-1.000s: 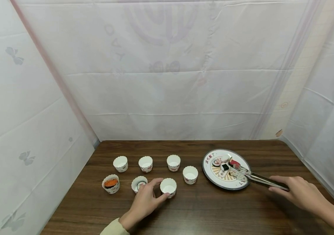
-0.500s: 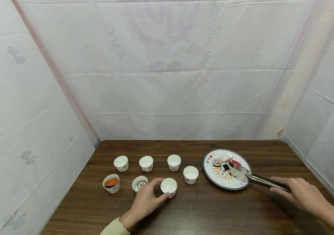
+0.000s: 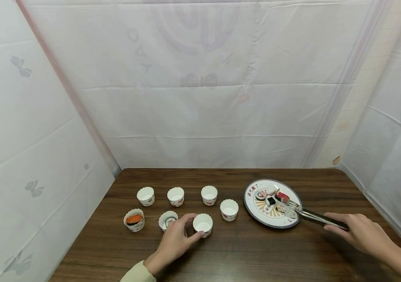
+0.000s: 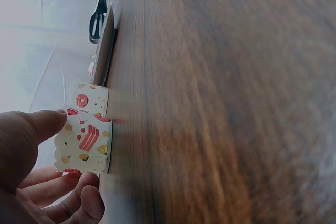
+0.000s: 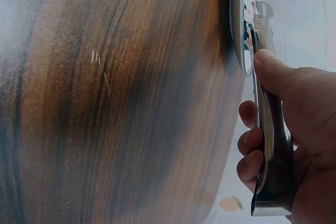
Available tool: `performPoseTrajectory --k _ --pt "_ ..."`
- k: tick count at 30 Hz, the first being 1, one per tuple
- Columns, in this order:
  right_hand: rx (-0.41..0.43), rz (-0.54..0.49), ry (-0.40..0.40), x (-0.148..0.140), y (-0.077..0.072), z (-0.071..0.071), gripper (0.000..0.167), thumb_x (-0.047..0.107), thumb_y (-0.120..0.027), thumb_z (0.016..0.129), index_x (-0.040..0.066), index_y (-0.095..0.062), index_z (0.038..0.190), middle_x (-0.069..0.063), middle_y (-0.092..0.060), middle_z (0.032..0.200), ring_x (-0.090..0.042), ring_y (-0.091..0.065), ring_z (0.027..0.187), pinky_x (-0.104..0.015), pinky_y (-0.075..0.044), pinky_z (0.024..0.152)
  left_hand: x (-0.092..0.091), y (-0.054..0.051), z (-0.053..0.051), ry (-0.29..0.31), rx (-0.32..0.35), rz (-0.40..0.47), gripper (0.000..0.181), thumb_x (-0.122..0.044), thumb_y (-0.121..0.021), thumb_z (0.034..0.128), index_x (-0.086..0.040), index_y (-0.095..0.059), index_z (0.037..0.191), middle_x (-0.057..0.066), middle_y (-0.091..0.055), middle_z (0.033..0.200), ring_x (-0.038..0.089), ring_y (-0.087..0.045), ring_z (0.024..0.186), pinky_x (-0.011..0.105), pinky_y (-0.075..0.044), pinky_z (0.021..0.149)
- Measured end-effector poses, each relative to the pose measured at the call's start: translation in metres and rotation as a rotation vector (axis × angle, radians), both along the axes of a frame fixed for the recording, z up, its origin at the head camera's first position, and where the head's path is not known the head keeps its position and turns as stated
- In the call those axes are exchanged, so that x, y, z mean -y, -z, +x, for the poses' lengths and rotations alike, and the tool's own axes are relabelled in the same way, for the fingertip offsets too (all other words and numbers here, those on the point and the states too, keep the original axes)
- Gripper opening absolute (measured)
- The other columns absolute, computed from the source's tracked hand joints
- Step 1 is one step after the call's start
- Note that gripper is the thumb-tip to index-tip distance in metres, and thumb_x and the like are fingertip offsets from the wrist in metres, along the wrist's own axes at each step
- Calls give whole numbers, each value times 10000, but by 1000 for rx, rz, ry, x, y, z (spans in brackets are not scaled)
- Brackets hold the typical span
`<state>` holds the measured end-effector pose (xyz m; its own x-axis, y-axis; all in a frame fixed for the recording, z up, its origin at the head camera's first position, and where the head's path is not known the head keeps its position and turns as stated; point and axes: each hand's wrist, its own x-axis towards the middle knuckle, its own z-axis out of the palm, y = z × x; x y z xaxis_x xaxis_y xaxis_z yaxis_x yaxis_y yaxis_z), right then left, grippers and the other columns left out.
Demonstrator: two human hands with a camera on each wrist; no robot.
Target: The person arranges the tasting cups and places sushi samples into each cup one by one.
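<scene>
My left hand [image 3: 176, 239] holds a white paper baking cup [image 3: 202, 225] at its sides, thumb in front and fingers behind. The left wrist view shows red cake prints on that baking cup [image 4: 84, 140], which stands on the table. My right hand [image 3: 360, 231] grips the dark handle of metal serving tongs [image 3: 322, 217]. The tongs' slotted heads lie over a round plate [image 3: 251, 207], by a red-topped sushi piece [image 3: 282, 196]. Whether they touch it, I cannot tell. More sushi pieces [image 3: 270, 200] lie on the plate, among them a roll. In the right wrist view the fingers wrap round the tongs [image 5: 275, 156].
Several more baking cups stand to the left and behind. One cup [image 3: 138, 227] holds orange-topped sushi [image 3: 134, 219]; another cup [image 3: 163, 219], partly behind my left hand, holds a sushi roll [image 3: 169, 221]. A baking cup [image 3: 229, 210] stands between my left hand and the plate. White cloth [image 3: 200, 117] surrounds the wooden table [image 3: 250, 254].
</scene>
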<state>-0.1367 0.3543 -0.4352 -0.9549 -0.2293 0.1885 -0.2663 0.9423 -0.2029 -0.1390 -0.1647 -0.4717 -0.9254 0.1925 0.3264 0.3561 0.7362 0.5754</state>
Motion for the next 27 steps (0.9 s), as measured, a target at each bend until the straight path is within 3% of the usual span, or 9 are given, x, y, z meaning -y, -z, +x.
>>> performPoseTrajectory --k 4,13,20,27 --pt "1 -1 -1 0 0 0 486 448 -772 906 86 -750 1229 -131 -761 1015 -167 -648 754 -360 -409 459 0 1 0 -3 10 0 505 -344 -866 834 -96 -691 1237 44 -762 1083 -42 -425 507 345 -420 768" --pt "0 1 -3 1 0 0 485 441 -768 912 74 -750 1230 -128 -762 997 -103 -573 695 -332 -383 456 1 0 -1 -13 26 -10 502 -369 -864 831 -124 -696 1235 39 -761 1097 -6 -411 568 330 -429 743" --pt "8 7 2 1 -1 0 487 442 -761 918 82 -745 1245 -5 -701 839 -99 -460 642 -325 -361 459 1 0 -1 -18 34 -10 498 -375 -863 831 -135 -698 1235 38 -761 1110 19 -418 611 362 -446 774" --pt "-17 31 -1 3 -3 1 465 438 -769 910 109 -751 1238 67 -570 722 -95 -425 631 -321 -335 463 1 0 -1 -5 29 -9 501 -388 -861 833 -122 -700 1226 68 -761 1121 124 -579 804 425 -475 812"
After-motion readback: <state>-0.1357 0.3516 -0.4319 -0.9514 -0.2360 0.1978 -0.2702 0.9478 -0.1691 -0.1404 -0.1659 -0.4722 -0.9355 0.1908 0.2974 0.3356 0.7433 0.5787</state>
